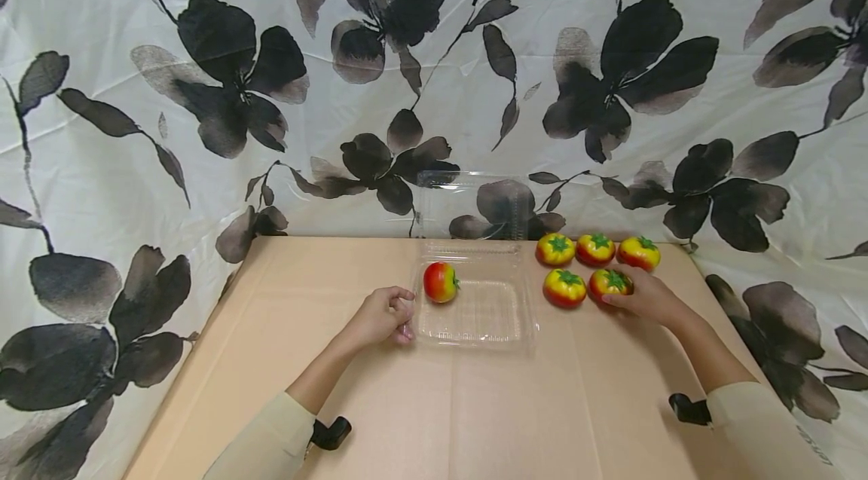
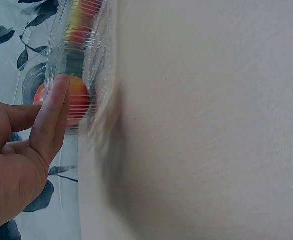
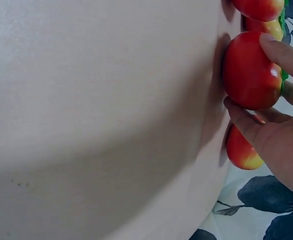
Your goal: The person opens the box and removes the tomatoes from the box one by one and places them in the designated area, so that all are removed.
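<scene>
A clear plastic clamshell container [image 1: 475, 329] lies with its lid [image 1: 475, 201] raised at the back. One red-and-yellow tomato [image 1: 441, 282] rests on its side in the container's left part. My left hand [image 1: 383, 318] pinches the container's left rim between thumb and fingers [image 2: 54, 112]. To the right of the container, my right hand [image 1: 647, 299] grips the front-right tomato [image 1: 610, 284], thumb on one side and fingers [image 3: 244, 120] on the other. That tomato still sits in its group, at or very near the table surface.
Beside the held tomato is another tomato [image 1: 564, 288]. Behind them stand a left tomato [image 1: 554, 249], a middle tomato [image 1: 595, 249] and a right tomato [image 1: 639, 253] in a row. All are on a tan table [image 1: 488, 412], with a floral cloth [image 1: 475, 111] behind it.
</scene>
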Tool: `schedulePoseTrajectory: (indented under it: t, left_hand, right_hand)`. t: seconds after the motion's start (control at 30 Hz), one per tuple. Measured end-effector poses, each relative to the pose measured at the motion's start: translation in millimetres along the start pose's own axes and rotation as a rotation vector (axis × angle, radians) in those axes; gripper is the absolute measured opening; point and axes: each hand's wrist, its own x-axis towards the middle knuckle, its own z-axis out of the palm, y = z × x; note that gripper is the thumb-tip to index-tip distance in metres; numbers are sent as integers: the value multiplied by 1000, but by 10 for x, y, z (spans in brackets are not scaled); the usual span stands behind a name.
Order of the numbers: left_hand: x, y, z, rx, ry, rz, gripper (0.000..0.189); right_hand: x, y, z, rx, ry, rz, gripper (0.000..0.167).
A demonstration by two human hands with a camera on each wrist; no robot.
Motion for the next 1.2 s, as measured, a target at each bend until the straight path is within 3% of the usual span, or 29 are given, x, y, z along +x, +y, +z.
schedulePoseTrajectory:
  t: [0.47,1.2]
  left_hand:
    - [27,-11,7,-5,-2,-2,38]
    - [24,-38,2,-1,3,4,38]
  right_hand:
    - [-19,2,17,25,-25,60,82]
    - [-6,-1,61,91,-36,59,91]
